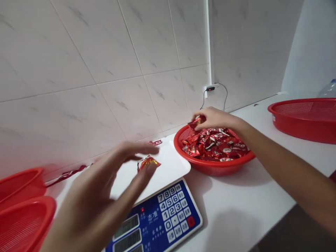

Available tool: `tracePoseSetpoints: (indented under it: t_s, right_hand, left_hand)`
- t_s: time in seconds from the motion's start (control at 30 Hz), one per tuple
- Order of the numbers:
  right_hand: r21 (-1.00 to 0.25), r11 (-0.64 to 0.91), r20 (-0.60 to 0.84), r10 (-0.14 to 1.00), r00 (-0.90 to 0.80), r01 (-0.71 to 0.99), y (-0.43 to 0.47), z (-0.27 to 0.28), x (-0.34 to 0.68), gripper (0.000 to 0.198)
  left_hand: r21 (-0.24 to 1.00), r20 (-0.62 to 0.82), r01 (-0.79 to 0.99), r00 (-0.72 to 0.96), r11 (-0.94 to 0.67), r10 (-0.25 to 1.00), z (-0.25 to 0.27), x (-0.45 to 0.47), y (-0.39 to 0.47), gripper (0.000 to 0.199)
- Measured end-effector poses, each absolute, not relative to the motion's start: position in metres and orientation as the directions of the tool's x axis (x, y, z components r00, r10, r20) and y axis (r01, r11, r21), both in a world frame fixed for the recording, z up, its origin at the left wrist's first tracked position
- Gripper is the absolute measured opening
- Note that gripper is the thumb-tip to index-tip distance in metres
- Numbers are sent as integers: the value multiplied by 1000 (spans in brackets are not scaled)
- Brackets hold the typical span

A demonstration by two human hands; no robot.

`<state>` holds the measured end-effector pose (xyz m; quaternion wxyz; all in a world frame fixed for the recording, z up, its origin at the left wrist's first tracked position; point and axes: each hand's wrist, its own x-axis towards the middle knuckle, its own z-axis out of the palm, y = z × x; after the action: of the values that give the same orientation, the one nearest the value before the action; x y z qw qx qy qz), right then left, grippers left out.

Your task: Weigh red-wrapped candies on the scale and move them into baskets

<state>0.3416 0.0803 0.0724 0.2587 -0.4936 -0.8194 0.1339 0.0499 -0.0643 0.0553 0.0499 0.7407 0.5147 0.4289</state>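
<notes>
My left hand (105, 192) reaches over the white tray (170, 164) of a digital scale, its thumb and fingers apart. A small red and gold packet (148, 161) shows in the gap beyond the thumb; whether it lies on the tray or is in the air is unclear. My right hand (208, 117) pinches a red packet (196, 122) above the left rim of a round red plastic basket (217, 169). Inside the basket is a heap of red wrapped packets (215, 145). The scale's blue keypad panel (157, 224) faces me.
Red baskets stand at the left (44, 213) and far right (304, 127) of the white counter (241, 199). Red wrapper strips (73, 172) lie along the tiled wall. A wall socket (211, 89) with cables is behind the packet basket. A clear bottle (329, 89) stands at right.
</notes>
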Motion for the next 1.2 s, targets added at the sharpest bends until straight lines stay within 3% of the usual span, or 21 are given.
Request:
tracePoseSetpoints:
  t_s: [0.07, 0.17, 0.3, 0.43, 0.6, 0.7, 0.8, 0.9, 1.07, 1.2]
  right_hand:
    - [-584, 564, 437, 825, -359, 584, 67, 79, 311, 31]
    - [-693, 638, 527, 766, -368, 335, 52, 81, 266, 28]
    - [-811, 577, 494, 767, -409, 102, 43, 71, 227, 23]
    - [-865, 500, 435, 788, -436, 43, 42, 55, 212, 18]
    - [-903, 427, 340, 765, -547, 36, 50, 42, 205, 14]
    - [-919, 384, 289, 806, -516, 86, 53, 39, 202, 8]
    - [-890, 439, 349, 829, -437, 122, 53, 39, 202, 10]
    - [-850, 519, 437, 788, -434, 87, 55, 39, 203, 10]
    - [-760, 650, 601, 704, -378, 1, 52, 41, 209, 3]
    - [-501, 825, 794, 558, -242, 261, 45, 43, 215, 10]
  left_hand:
    - [498, 567, 721, 150, -483, 810, 70, 59, -42, 40]
    - [582, 527, 672, 117, -458, 841, 74, 60, -13, 56]
    - [684, 501, 559, 108, -469, 859, 63, 45, -3, 40]
    - [635, 479, 632, 129, -444, 869, 58, 31, -7, 28]
    - [547, 408, 754, 141, -365, 902, 61, 15, -1, 27]
    - [475, 415, 821, 109, -317, 903, 66, 6, -2, 29]
    - [465, 452, 822, 98, -328, 887, 71, 4, -6, 29]
    - [572, 420, 736, 117, -363, 900, 72, 8, -7, 26]
    - [926, 286, 272, -58, -261, 956, 62, 18, 3, 25]
    - [961, 276, 23, -130, -275, 952, 56, 20, 14, 31]
